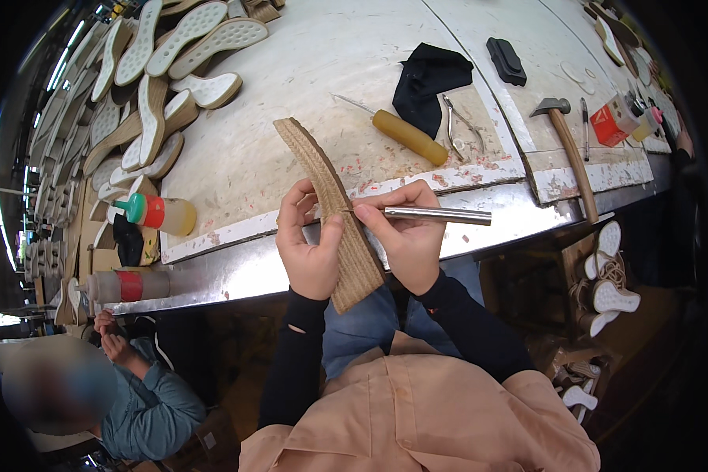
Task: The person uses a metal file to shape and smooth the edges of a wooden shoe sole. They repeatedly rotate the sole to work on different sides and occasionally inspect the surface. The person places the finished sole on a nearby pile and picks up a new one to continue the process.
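A tan shoe sole (332,185) with a braided, rope-like side slants up in front of me, its narrow end pointing away over the table. Around its middle, my left hand (313,250) is closed, thumb on the braid. My right hand (407,236) pinches a slim tool with a shiny metal handle (448,214). That tool's thin tip reaches the braided side beside my left thumb; whether it goes in, I cannot tell. On the table beyond my right hand lie a yellow-handled hook tool (409,137), pincers (458,130) and a black cloth (431,86).
Many wedge soles (153,102) are piled at the left. A green-capped glue bottle (159,214) and a grey bottle (130,286) stand near the edge. At right are a hammer (570,145), a black block (506,61) and a red-white box (613,119). A person (145,393) sits lower left.
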{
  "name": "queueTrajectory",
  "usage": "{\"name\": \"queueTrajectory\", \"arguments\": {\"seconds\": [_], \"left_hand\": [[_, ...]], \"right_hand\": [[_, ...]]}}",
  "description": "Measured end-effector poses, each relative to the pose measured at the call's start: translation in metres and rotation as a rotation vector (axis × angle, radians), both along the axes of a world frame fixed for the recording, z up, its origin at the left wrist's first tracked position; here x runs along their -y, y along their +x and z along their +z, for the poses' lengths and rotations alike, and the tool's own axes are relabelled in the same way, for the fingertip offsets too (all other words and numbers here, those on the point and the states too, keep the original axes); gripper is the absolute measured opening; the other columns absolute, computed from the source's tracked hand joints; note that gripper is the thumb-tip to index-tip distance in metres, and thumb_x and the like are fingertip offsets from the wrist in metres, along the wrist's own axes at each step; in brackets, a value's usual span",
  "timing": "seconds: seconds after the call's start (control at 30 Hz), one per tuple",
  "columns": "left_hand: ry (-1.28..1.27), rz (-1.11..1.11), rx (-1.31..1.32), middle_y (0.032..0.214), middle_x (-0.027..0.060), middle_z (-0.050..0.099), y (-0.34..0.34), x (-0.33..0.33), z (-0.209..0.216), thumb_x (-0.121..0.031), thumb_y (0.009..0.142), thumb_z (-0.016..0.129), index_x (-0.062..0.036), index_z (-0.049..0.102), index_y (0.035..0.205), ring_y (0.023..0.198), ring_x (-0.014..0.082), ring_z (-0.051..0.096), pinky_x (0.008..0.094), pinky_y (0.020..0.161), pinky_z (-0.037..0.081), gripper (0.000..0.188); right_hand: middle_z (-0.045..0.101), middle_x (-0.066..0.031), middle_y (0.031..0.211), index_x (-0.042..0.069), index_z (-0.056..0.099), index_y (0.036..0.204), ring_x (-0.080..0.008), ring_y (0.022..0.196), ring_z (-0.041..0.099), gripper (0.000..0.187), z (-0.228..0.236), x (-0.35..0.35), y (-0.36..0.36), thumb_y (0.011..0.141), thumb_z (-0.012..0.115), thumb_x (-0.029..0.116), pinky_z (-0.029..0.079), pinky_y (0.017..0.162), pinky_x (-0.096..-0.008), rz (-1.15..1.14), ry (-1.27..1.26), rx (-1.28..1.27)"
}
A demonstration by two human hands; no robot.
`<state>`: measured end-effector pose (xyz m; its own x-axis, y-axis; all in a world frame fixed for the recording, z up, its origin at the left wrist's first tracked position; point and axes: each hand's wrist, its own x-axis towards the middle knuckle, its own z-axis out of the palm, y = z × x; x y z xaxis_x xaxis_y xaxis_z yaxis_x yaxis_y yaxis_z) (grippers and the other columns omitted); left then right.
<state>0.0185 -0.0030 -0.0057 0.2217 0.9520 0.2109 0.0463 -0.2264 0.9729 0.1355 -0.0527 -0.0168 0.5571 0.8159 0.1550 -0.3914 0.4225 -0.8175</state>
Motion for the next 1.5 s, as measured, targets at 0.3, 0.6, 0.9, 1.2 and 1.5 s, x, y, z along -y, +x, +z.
{"name": "queueTrajectory", "arguments": {"seconds": [0.3,0.6,0.9,1.2,1.5], "left_hand": [[0.024,0.009,-0.006,0.115,0.0121,0.062,0.000,-0.001,-0.002,-0.002,0.078,0.063,0.0012,0.052,0.126,0.109,0.0211,0.058,0.0354,0.091,0.044,0.049],[0.030,0.020,-0.029,0.115,0.0116,0.061,0.000,-0.001,-0.001,-0.002,0.078,0.063,0.0007,0.052,0.126,0.107,0.0197,0.058,0.0341,0.089,0.044,0.049],[-0.043,-0.018,0.069,0.115,0.0140,0.060,0.001,0.000,0.000,0.002,0.081,0.059,0.0024,0.049,0.129,0.107,0.0202,0.058,0.0344,0.094,0.045,0.049],[-0.027,-0.021,0.053,0.113,0.0138,0.061,0.000,0.001,0.000,0.002,0.081,0.059,0.0022,0.049,0.127,0.106,0.0199,0.059,0.0341,0.092,0.046,0.047],[0.030,-0.019,0.024,0.113,0.0124,0.062,0.001,-0.001,-0.001,0.000,0.082,0.060,0.0011,0.050,0.127,0.104,0.0188,0.059,0.0322,0.085,0.046,0.047]], "right_hand": [[0.069,-0.0167,0.091,-0.001,0.047,0.093,-0.0147,0.088,0.067,0.025,0.000,0.001,0.000,0.083,0.070,-0.006,0.054,0.079,-0.0263,0.024,0.032,-0.013],[0.068,-0.0204,0.091,0.000,0.044,0.095,-0.0187,0.089,0.068,0.029,-0.004,0.001,-0.003,0.083,0.068,-0.009,0.056,0.081,-0.0306,-0.054,0.004,0.208],[0.068,-0.0200,0.090,0.000,0.045,0.096,-0.0201,0.091,0.068,0.029,-0.001,0.000,-0.002,0.083,0.069,-0.009,0.056,0.083,-0.0310,0.010,-0.009,0.012],[0.068,-0.0187,0.090,0.001,0.043,0.096,-0.0185,0.090,0.068,0.030,-0.004,-0.002,-0.009,0.083,0.068,-0.011,0.056,0.081,-0.0291,-0.042,0.035,0.027],[0.067,-0.0170,0.090,0.002,0.043,0.094,-0.0229,0.093,0.068,0.029,-0.014,-0.003,-0.005,0.083,0.067,-0.011,0.055,0.088,-0.0348,-0.001,0.110,-0.043]]}}
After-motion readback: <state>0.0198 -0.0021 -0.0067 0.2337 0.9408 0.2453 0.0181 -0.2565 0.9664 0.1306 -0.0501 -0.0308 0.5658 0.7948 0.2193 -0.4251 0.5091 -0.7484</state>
